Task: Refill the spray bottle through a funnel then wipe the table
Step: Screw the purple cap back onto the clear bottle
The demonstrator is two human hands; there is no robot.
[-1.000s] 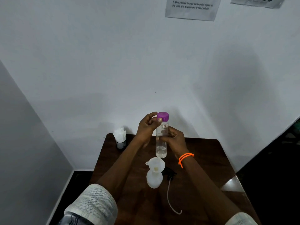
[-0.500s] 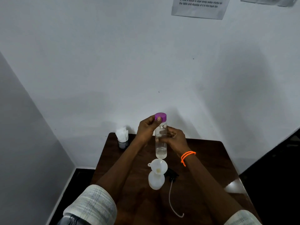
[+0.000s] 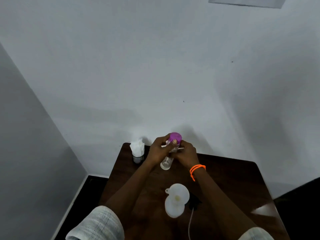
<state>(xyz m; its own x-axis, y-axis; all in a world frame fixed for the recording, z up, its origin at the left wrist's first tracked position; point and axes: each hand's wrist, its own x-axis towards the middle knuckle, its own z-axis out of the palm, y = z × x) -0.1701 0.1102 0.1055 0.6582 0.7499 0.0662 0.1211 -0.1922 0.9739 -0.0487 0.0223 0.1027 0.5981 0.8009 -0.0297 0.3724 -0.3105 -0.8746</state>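
Observation:
A clear water bottle [image 3: 167, 164] with a purple cap [image 3: 175, 137] is held upright above the far part of the dark wooden table [image 3: 230, 181]. My left hand [image 3: 158, 151] pinches the purple cap with thumb and fingers. My right hand [image 3: 186, 154] grips the bottle's body just below the cap. A little water shows at the bottle's bottom. Nearer to me stands the white spray bottle [image 3: 173, 207] with a white funnel [image 3: 178, 194] set in its neck. Its black spray head [image 3: 194, 203] with a thin tube [image 3: 190, 222] lies beside it on the right.
A dark cup stuffed with white tissues [image 3: 137, 151] stands at the table's far left corner. White walls close the table in behind and on the left. A paper notice [image 3: 245, 1] hangs high on the wall. Dark floor [image 3: 299, 205] lies to the right.
The camera has tilted down, so the table sits lower and larger in view. Both hands stay on the purple-capped bottle, which now leans slightly towards the left.

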